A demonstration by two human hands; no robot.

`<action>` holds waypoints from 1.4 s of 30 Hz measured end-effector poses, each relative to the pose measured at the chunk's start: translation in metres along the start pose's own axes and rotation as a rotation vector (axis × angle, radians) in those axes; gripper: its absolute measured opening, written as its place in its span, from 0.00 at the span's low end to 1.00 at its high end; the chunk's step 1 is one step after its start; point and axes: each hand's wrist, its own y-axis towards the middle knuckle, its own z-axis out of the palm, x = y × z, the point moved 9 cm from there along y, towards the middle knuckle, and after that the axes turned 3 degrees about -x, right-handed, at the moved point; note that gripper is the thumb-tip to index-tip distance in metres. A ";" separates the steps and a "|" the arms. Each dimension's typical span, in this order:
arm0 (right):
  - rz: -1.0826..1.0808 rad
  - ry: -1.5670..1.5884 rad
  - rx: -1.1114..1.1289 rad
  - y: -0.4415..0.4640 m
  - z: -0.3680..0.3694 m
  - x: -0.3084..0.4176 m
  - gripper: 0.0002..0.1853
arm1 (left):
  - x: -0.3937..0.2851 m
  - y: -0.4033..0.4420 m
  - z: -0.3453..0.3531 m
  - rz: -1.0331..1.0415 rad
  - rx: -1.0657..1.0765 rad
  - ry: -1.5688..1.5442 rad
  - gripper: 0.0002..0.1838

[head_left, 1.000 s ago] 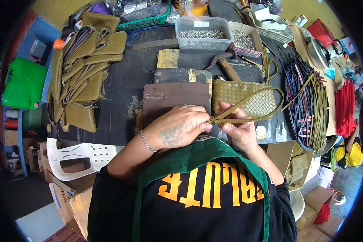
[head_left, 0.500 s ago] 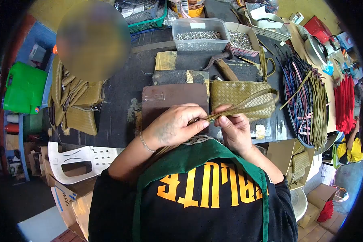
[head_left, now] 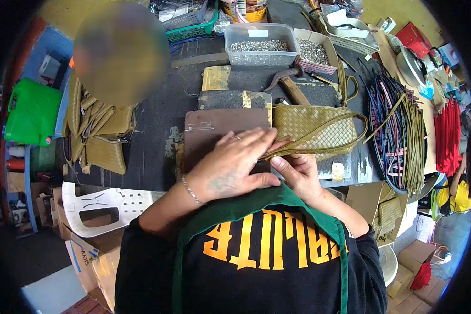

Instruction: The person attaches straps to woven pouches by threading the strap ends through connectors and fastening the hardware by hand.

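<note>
An olive woven pouch [head_left: 311, 123] lies on the bench in front of me. My right hand [head_left: 301, 175] pinches a thin olive strap [head_left: 345, 140] between thumb and fingers, just below the pouch. The strap's loop arches to the right across the pouch. My left hand [head_left: 233, 165], with fingers stretched out and thumb apart, lies over the brown board [head_left: 209, 123]. Its fingertips reach the strap's end near my right thumb; whether they touch is hidden.
A hammer [head_left: 294, 90] rests beyond the pouch, before a clear tub of metal studs [head_left: 261, 57]. Bundled straps [head_left: 403, 131] lie at right, folded olive pouches [head_left: 104, 141] at left. A white chair [head_left: 81, 217] stands at the bench's left front.
My left hand has gone from pinching the strap to lying flat with fingers extended, its fingers further forward. The strap loop has shifted slightly right and down; my right hand still holds it.
</note>
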 end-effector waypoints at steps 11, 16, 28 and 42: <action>0.015 -0.018 -0.132 -0.010 -0.010 -0.016 0.03 | 0.003 0.005 0.016 -0.035 0.071 0.004 0.26; -0.019 -0.137 -0.110 -0.011 -0.013 0.007 0.06 | -0.002 0.013 0.011 0.133 0.178 -0.358 0.37; -0.376 -0.415 -0.703 -0.006 -0.115 0.118 0.07 | 0.014 0.023 0.004 -0.083 0.217 -0.812 0.20; 0.036 -1.224 -0.665 0.046 -0.191 0.006 0.22 | 0.210 -0.223 -0.216 -0.769 -1.349 0.874 0.16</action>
